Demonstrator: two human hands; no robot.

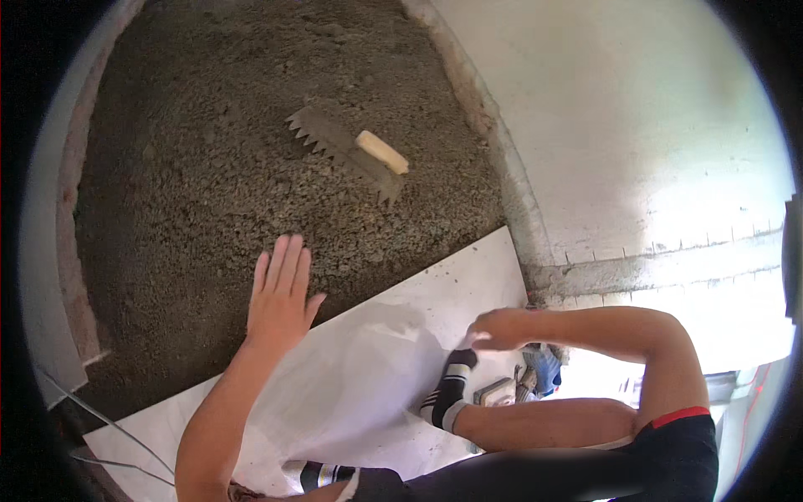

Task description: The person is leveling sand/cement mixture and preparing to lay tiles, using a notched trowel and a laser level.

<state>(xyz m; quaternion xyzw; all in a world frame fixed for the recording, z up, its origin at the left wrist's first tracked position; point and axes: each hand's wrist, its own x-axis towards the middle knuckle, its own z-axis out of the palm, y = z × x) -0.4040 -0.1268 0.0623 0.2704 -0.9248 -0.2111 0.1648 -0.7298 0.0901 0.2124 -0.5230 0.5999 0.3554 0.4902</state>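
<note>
My left hand [283, 297] is open, palm down, with its fingers stretched out over the damp grey mortar bed [192, 167], just beyond the edge of a large white tile [468, 268]. Near my striped sock [456, 376], my right hand [502, 329] is closed, its fingers bent together. Something pale shows at its fingertips, too small to name. A notched trowel [335, 142] with a pale handle [382, 153] lies on the mortar, ahead of both hands. Across the tile spreads a whitish patch; I cannot tell whether it is thin film or glare.
A pale wall [619, 125] rises along the right, with a rough grey strip [661, 266] below. Another wall edge [74, 192] bounds the mortar at left. Thin wires [109, 422] cross the lower left corner. By my leg sit a flat pad-like tool [497, 391] and a blue item [545, 368].
</note>
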